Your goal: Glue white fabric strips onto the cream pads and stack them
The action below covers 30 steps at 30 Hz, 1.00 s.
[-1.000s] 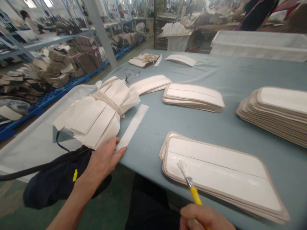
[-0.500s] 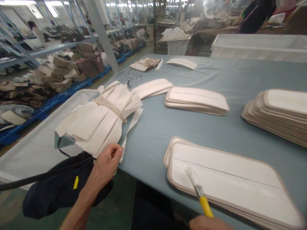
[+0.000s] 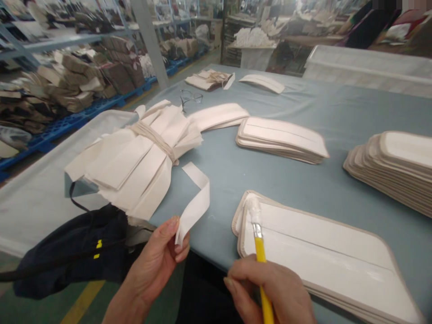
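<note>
My left hand [image 3: 161, 254] pinches one end of a pale fabric strip [image 3: 199, 202], whose far end curls over the table. In my right hand [image 3: 270, 288] is a paintbrush [image 3: 258, 243] with a yellow handle. Its whitened bristles touch the upper left end of the top white panel [image 3: 313, 243], which has a beige bound edge, a dark line along it and wet, shiny patches. More panels lie stacked beneath it. Left of the strip lies a bundle of cream strips [image 3: 135, 157] tied round the middle.
Further panel stacks stand at mid-table [image 3: 281, 137] and at the right [image 3: 405, 166]. Eyeglasses [image 3: 191, 96], a smaller tied bundle [image 3: 209, 79] and a loose curved piece [image 3: 262, 83] lie farther back. A dark blue bag [image 3: 74, 256] hangs at the left edge. A white bin [image 3: 367, 67] stands behind.
My left hand has drawn the strip away from the bundle toward the right. My right hand has come further into view, and the brush has moved up and left on the panel.
</note>
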### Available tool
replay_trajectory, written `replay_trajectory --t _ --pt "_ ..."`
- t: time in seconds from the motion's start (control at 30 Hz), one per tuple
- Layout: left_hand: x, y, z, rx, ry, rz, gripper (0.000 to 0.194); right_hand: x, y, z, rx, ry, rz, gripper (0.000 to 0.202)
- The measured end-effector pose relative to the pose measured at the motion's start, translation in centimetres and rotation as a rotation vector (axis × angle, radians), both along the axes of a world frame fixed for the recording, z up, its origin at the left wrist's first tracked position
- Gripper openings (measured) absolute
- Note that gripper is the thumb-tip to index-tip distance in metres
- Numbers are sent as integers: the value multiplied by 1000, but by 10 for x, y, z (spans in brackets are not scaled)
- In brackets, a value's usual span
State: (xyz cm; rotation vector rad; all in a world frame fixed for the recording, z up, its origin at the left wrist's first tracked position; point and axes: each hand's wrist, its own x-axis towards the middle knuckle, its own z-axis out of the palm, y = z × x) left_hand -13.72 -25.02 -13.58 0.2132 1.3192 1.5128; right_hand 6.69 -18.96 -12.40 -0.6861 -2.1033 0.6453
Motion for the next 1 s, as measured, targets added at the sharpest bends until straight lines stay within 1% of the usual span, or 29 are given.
replay_trajectory --t 0.07,0.2,0.33,0.4,0.47,0.57,0.67,0.77,0.9,1.0 --pt "6 -4 -3 25 -66 6 61 -10 5 -6 31 16 42 10" --pt "17 -12 -8 65 -196 31 53 -26 7 -13 53 75 45 14" --pt "28 -16 -15 37 -318 89 47 -34 2 -18 70 86 64 12" --pt "32 -15 -18 6 -385 118 48 -37 2 -20 66 92 91 9" --pt "36 -14 -20 -29 -411 153 50 -40 2 -23 64 85 122 10" --pt "37 -13 -21 -31 -362 175 49 -43 3 -26 25 41 169 12" --pt "36 -14 -21 5 -321 103 51 -43 3 -28 -25 16 181 13" --pt "34 -18 -20 -2 -259 54 57 -41 2 -28 -18 -9 167 12" --pt "32 -26 -21 -38 -168 45 59 -39 -1 -32 24 -36 142 11" --pt "31 -31 -24 -88 -105 38 58 -37 -3 -35 15 -30 157 12"
